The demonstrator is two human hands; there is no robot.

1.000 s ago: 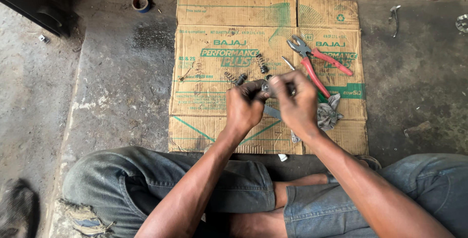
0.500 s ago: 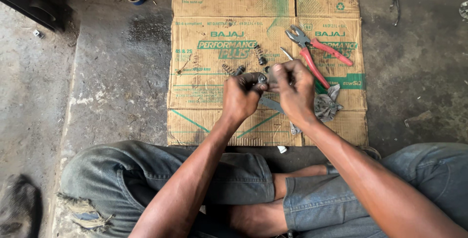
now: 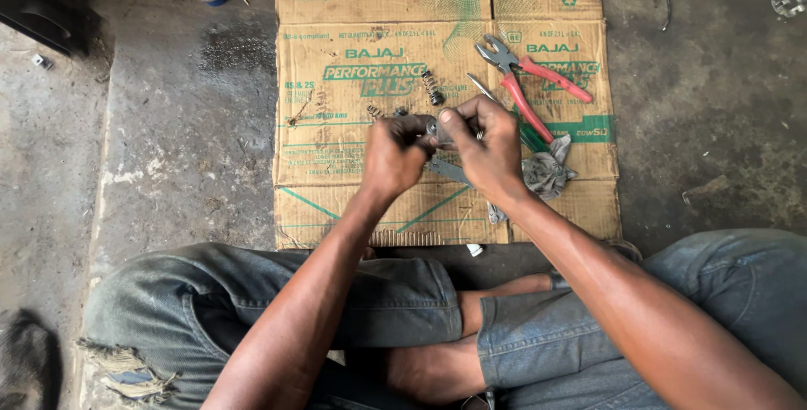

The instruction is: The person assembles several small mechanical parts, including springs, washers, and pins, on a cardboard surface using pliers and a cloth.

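Above a flattened brown cardboard sheet [image 3: 353, 183], a small grey metal part [image 3: 439, 128] is pinched between the closed left hand [image 3: 393, 158] and right hand [image 3: 489, 148], near red-handled pliers [image 3: 530, 82].

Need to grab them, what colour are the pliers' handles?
Red, on the pliers in the head view.

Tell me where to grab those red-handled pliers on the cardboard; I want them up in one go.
Take the red-handled pliers by the two red handles, where they run closest together just behind the pivot. Come from above and from the right, since the handles splay toward that side and the right hand sits nearest. They lie flat on the cardboard.
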